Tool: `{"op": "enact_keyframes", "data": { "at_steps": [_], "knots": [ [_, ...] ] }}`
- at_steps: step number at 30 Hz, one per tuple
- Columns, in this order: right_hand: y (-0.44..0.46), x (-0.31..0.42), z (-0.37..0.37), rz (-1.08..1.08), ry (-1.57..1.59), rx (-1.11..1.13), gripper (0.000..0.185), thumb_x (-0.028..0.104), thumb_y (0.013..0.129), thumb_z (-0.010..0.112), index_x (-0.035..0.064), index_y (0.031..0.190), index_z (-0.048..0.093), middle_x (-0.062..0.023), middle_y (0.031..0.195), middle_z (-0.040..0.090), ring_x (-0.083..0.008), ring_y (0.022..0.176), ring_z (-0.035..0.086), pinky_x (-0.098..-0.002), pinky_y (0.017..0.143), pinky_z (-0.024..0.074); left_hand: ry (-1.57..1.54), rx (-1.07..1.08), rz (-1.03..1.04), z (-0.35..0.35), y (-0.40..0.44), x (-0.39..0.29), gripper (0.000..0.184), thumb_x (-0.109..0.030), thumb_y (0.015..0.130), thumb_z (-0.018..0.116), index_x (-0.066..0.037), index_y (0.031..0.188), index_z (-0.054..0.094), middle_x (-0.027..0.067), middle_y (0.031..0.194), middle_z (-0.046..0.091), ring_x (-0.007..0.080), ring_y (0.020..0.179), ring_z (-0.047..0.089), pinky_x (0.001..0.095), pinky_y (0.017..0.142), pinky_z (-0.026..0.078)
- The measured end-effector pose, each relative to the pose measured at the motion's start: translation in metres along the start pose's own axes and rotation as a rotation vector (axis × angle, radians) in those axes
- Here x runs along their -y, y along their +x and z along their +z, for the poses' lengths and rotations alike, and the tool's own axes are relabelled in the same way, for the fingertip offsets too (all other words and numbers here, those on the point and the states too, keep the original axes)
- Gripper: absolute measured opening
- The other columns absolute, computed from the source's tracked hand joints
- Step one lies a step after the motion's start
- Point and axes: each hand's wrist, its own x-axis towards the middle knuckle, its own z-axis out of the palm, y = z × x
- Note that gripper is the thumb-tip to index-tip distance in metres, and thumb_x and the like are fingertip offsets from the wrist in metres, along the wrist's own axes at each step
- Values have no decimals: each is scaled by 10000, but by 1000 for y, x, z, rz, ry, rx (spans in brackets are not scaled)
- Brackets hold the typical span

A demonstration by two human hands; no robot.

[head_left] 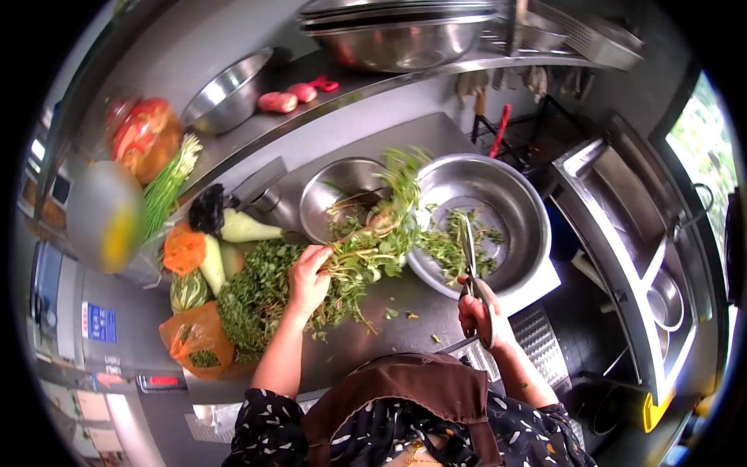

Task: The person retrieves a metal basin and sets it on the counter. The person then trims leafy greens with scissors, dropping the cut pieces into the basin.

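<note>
My left hand [310,279] is closed round stems of a bunch of leafy greens [373,253], which reaches up and right past a smaller steel bowl [315,204]. In my right hand [482,311] is a pair of scissors [467,247], blades pointing up over the near part of a large steel basin [525,206]. Cut greens [447,249] lie inside that basin. A big heap of greens [261,300] rests on the steel counter just left of my left hand.
Left of the heap are an orange bag [194,331], a striped gourd [189,292] and pale gourds [249,227]. The shelf [358,89] above holds stacked basins [401,43], a bowl [226,95] and spring onions [167,187]. A sink [622,187] stands at the right.
</note>
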Motion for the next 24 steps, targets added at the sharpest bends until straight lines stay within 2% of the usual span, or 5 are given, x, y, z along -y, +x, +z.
{"op": "enact_keyframes", "data": {
  "at_steps": [7, 9, 14, 16, 24],
  "knots": [
    [-23, 11, -28, -44, -26, -39, 521, 331, 886, 659, 89, 1301, 456, 46, 647, 438, -57, 531, 423, -213, 475, 324, 131, 98, 220, 39, 36, -24, 335, 85, 663, 602, -52, 963, 661, 93, 899, 618, 272, 794, 634, 357, 676, 511],
    [-26, 13, -30, -91, -63, 33, 537, 330, 901, 620, 4, 1279, 424, 1, 695, 440, -85, 501, 435, -229, 438, 351, 162, 135, 219, 46, 41, -31, 337, 80, 664, 603, -58, 964, 668, 87, 898, 618, 273, 793, 633, 358, 677, 510],
    [-25, 8, -34, -26, 0, 31, 527, 330, 902, 632, 40, 1289, 423, 11, 702, 435, -81, 516, 426, -229, 446, 344, 137, 97, 248, 58, 54, -46, 365, 84, 667, 593, -63, 992, 671, 87, 901, 619, 276, 798, 630, 357, 688, 508],
    [-23, 8, -35, -1, 73, 5, 493, 347, 881, 667, 124, 1269, 460, 59, 646, 410, -51, 519, 399, -209, 450, 318, 108, 79, 251, 62, 57, -48, 363, 90, 683, 581, -65, 999, 672, 83, 899, 616, 269, 798, 628, 348, 689, 506],
    [-4, 18, -42, 30, -11, -19, 521, 418, 897, 622, 65, 1248, 470, 25, 682, 436, -76, 521, 427, -229, 451, 362, 121, 99, 297, 64, 60, -55, 383, 92, 688, 606, -86, 1018, 684, 72, 869, 608, 252, 775, 621, 337, 664, 500]
  ]
}}
